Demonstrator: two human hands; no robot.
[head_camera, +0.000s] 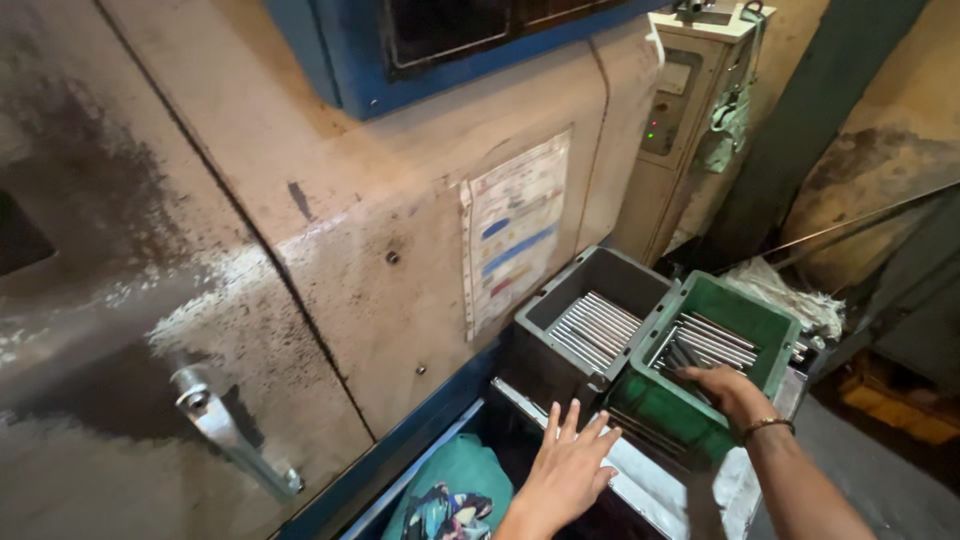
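My right hand (727, 388) reaches into a green plastic bin (755, 322) and touches the metal rods (712, 343) lying in it; whether its fingers close on one I cannot tell. My left hand (568, 468) hovers open with fingers spread, just in front of a grey plastic bin (600, 272) that holds a row of similar metal rods (595, 329). The two bins stand side by side, low against the machine. A bracelet sits on my right wrist.
A large beige and blue machine (330, 230) fills the left, with a metal door handle (228, 432) and a printed sheet (513, 228) stuck on it. A control cabinet (685, 110) stands behind the bins. Teal cloth (450, 490) lies at the bottom; white rags (790, 295) lie at the right.
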